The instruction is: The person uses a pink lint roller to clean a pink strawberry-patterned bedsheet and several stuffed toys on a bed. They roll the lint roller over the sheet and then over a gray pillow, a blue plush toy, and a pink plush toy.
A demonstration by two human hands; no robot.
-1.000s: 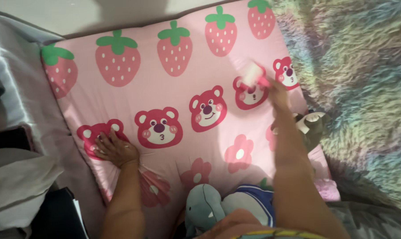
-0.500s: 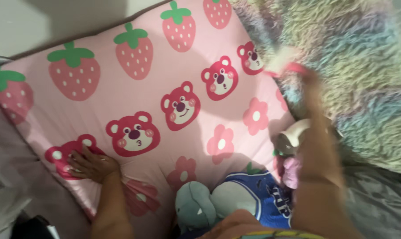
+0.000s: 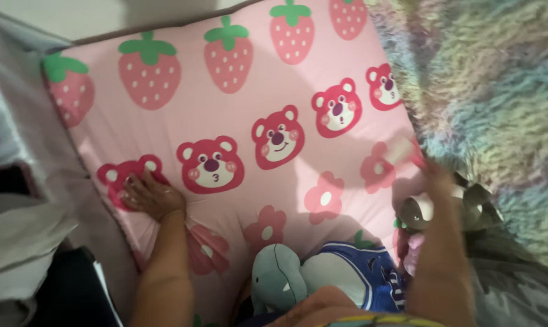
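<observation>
A pink bed sheet [image 3: 183, 115] printed with strawberries and bear faces covers the mattress below me. My left hand [image 3: 148, 195] rests flat on it near the left edge, fingers spread, on a bear print. My right hand [image 3: 428, 172] is blurred with motion at the sheet's right side, closed around a small pink and white object [image 3: 400, 149], beside the edge of a fluffy pastel blanket [image 3: 486, 103].
A grey plush toy [image 3: 277, 278] in a blue garment lies near my body at the bottom. A small pale toy [image 3: 419, 209] sits by the blanket's edge. Grey fabric [image 3: 19, 127] and dark items lie off the mattress at the left.
My right hand has swept down along the right side of the sheet toward me with the small object. My left hand stays pressed on the sheet. The view has shifted.
</observation>
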